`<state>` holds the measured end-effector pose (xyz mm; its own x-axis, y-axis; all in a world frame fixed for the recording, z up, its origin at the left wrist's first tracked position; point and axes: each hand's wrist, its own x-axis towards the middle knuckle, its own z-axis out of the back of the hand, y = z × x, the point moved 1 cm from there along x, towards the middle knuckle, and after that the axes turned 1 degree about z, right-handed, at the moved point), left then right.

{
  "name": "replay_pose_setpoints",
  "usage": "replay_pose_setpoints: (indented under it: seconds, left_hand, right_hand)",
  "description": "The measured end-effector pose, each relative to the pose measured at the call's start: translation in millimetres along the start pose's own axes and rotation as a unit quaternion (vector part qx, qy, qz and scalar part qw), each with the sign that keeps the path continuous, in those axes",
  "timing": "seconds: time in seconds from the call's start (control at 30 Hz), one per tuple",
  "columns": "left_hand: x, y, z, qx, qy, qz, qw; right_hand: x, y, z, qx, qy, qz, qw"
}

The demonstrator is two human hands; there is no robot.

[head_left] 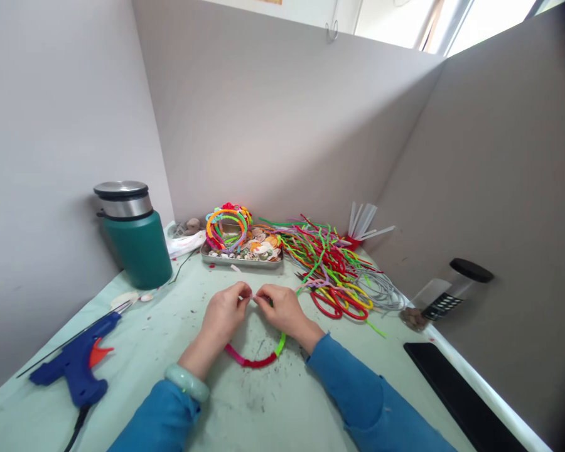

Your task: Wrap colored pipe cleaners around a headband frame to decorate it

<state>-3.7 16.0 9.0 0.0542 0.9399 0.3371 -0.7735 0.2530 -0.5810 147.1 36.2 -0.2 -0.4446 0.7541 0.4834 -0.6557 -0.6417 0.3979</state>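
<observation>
Hoop (pixel 260 363) is on the table (pixel 252 417) right in front of you, its near arc showing pink, red and green, and its far side between your two hands. Your left hand (pixel 226 309) and right hand (pixel 282 307) pinch it there, thumbs against fingers, the fingertips almost meeting; they cover the spot, so you can't tell how the ends lie. A pale strip (pixel 235 269) shows just beyond your left fingers. You have a bangle (pixel 187 383) on your left wrist. Past your hands, a tray (pixel 242 262) bears shells (pixel 265 248) and a stack of bright rings (pixel 228 229). To its right sprawls a heap of fuzzy stems (pixel 327 248), with red-handled scissors (pixel 341 304) at its near edge. On your left lies a blue glue gun (pixel 78 364), a green bottle (pixel 139 251) standing beyond it. On your right, a black-lidded jar (pixel 445 295) sits by the wall (pixel 503 188), near a black slab (pixel 456 392).
</observation>
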Motion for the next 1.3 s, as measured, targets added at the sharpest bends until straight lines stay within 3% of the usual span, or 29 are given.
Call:
replay_pose_setpoints:
  seconds: [0.17,0.5,0.77,0.97,1.13,1.3]
  left_hand:
    - [-1.8,0.7,-0.1,0.029,-0.016,-0.067,0.997]
    - [0.4,3.7,-2.6,0.03,-0.019,-0.105,0.994]
    - [4.4,0.1,1.8,-0.046,0.007,-0.056,0.997]
    - [5.1,-0.4,4.7,-0.153,0.039,0.075,0.985]
    - [4.3,1.6,4.1,-0.177,0.039,0.094,0.979]
    - [5.2,2.9,0.5,-0.305,0.088,0.125,0.94]
  right_hand:
    - [1.3,-2.6,-0.5,0.017,-0.006,-0.017,1.0]
    - [1.4,-1.9,-0.6,0.05,-0.02,-0.013,0.998]
    - [0.3,-2.2,-0.6,0.081,-0.033,0.009,0.996]
    - [0.6,-0.3,1.7,0.105,-0.045,0.006,0.993]
    - [1.2,0.5,2.8,0.115,-0.054,0.003,0.992]
    - [2.0,1.1,4.4,0.129,-0.058,0.001,0.99]
